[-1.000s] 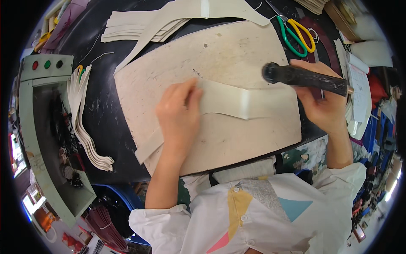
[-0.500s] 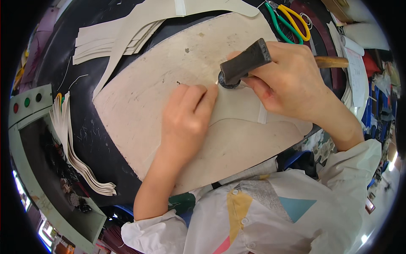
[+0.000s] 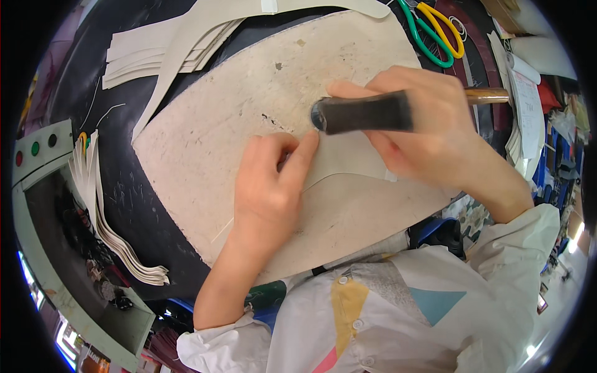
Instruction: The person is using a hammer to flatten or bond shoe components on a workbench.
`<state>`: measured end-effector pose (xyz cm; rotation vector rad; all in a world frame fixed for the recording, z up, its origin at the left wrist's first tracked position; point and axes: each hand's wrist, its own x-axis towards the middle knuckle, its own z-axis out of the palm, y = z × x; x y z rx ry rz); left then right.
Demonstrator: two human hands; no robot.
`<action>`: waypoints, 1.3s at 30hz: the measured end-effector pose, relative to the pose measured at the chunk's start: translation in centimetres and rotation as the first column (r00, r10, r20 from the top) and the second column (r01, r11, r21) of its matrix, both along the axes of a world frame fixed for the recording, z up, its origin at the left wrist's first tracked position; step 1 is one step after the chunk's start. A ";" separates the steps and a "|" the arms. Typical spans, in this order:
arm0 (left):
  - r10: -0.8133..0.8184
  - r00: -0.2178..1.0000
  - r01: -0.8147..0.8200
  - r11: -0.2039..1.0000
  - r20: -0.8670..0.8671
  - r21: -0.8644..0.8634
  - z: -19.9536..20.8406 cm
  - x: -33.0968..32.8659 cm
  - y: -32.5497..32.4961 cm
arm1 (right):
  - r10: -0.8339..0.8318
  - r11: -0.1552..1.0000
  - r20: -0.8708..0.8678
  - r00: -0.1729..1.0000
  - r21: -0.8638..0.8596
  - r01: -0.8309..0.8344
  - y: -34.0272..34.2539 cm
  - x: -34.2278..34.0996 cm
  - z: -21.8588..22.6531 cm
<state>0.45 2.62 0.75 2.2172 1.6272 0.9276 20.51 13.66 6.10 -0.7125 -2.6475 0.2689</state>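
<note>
My right hand (image 3: pixel 432 133) is wrapped round a hammer (image 3: pixel 367 113) with a dark head and a wooden handle. The head is tipped toward the left, and its round face is close by my left fingertip. Beneath it, a cream sheet piece (image 3: pixel 348 155) with a curved lower edge lies on a large pale board (image 3: pixel 205 143). My left hand (image 3: pixel 270 186) has its fingers bent and closed at the piece's upper left edge, the index fingertip beside the hammer face. The left thumb is hidden.
Stacked cream strips (image 3: pixel 143 59) and a long curved cream piece (image 3: pixel 205 15) lie beyond the board. More strips (image 3: pixel 118 242) hang together at the left, near a grey box with buttons (image 3: pixel 35 149). Green- and yellow-handled cutters (image 3: pixel 438 37) lie at the far right.
The hammer head has swung from a raised slant to nearly level, its face shifting slightly left. My left hand stays at the edge of the piece, fingers a little more spread.
</note>
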 end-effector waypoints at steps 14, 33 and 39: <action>0.087 0.990 -0.086 0.996 0.109 -0.009 -0.7 0.3 -0.8 | -0.017 1.000 -0.157 0.987 -0.013 0.015 -0.6 -0.2 0.3; 0.143 0.988 -0.142 0.989 0.051 -0.034 -0.1 -1.3 -4.4 | 0.043 0.997 -0.047 0.998 0.072 -0.039 -1.9 -2.2 -0.7; 0.168 0.985 -0.168 0.986 0.031 0.006 -0.2 -1.1 -5.3 | 0.055 0.998 -0.022 0.998 -0.027 -0.055 -3.2 -2.8 -0.3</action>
